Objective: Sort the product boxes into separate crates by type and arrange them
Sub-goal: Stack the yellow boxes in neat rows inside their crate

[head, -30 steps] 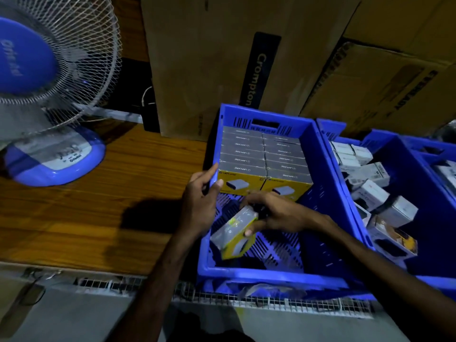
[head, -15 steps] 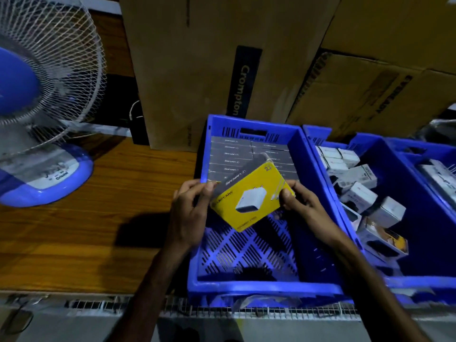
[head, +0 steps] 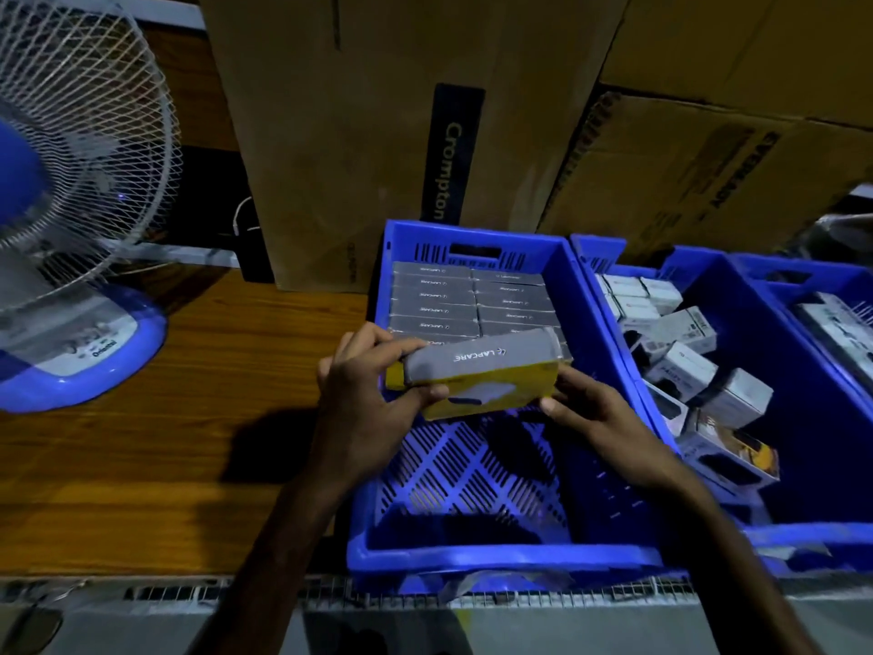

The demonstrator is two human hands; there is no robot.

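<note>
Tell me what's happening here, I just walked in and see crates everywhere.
A person is sorting product boxes. Both hands, left hand and right hand, hold one grey and yellow Lapcare box over the blue crate, just in front of the rows of matching boxes already lined up at its far end. The next crate holds a loose jumble of white boxes.

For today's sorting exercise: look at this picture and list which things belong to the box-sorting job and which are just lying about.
Part of the job:
- yellow and grey box, held by the left hand and right hand
- rows of matching boxes
- near blue crate
- right crate of jumbled white boxes

Just lying about:
- table fan
- cardboard cartons
- wooden table
</note>
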